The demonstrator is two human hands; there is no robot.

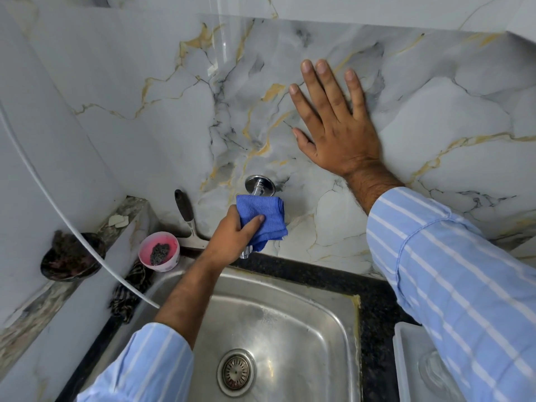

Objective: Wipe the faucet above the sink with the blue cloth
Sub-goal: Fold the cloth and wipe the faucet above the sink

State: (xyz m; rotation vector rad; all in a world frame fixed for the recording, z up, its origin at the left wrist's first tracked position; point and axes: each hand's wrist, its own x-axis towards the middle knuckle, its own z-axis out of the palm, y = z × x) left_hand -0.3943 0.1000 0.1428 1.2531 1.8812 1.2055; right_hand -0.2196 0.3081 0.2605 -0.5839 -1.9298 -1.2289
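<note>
Here the left hand (232, 236) is wrapped around the blue cloth (262, 220), with the thumb on top and the fingers curled under it. The cloth is bunched over the faucet (259, 187), which sticks out from the marble wall (406, 117) above the back edge of the sink (290, 320). Only two bits of the faucet show: the shiny round plate on the wall just above the cloth, and a small silver tip poking out under the hand. The rest is hidden by the cloth.

The right hand (338, 120) is flat on the wall, up and to the right of the faucet. Its fingers are spread wide and it holds nothing. Both arms wear a light blue shirt with white stripes.

The sink is steel, and its round drain (236, 372) sits near the front edge. At the back left corner of the sink stands a pink bowl (159, 252) with a dark scrubber inside. A tool with a black handle (185, 211) leans on the wall just behind the bowl. A thin white tube (87, 242) runs across the left side.
</note>
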